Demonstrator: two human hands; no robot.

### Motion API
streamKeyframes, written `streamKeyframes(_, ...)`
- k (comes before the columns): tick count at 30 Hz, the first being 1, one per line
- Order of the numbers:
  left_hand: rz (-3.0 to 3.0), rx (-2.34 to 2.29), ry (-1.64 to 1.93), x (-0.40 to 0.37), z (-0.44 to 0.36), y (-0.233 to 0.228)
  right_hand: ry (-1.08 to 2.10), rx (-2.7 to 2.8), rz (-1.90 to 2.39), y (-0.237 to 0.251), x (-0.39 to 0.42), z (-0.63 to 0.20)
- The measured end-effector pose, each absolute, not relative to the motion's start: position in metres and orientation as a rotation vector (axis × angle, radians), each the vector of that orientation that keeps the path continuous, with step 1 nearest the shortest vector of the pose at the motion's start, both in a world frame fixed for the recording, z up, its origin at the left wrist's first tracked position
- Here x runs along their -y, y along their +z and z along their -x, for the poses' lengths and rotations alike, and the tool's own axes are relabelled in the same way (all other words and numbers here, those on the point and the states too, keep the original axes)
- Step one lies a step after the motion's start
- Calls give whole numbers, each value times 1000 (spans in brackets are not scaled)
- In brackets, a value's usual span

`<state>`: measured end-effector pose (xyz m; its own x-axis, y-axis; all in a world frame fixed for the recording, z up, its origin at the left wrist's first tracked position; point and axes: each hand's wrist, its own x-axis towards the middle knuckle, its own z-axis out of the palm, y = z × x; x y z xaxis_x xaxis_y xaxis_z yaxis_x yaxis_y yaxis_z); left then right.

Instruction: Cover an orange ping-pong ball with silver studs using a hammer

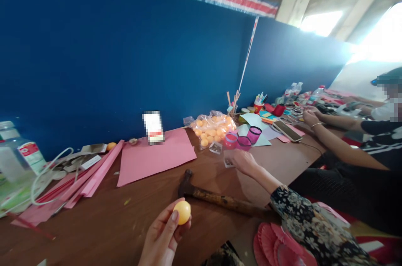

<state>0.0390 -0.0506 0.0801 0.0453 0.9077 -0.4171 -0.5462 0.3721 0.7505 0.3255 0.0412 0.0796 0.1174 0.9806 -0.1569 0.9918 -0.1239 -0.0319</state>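
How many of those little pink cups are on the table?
2. One pink cup stands upright beside the bag of orange balls; another pink cup sits in front of the bag, near the right hand. Others may be hidden in the clutter.

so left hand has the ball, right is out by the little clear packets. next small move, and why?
Probably close the right hand on the small clear packet at its fingertips: the left hand already pinches the orange ball, and the hammer lies untouched between them.

Left hand (163, 236) raised, fingers (173, 221) pinched — right hand (243, 161) outstretched, palm down
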Motion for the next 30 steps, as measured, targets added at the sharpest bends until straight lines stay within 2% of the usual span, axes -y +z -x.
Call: streamKeyframes(30, -409, -965, 1153, 50, -36, 72, -100, -2203, -2376, 62, -46, -348)
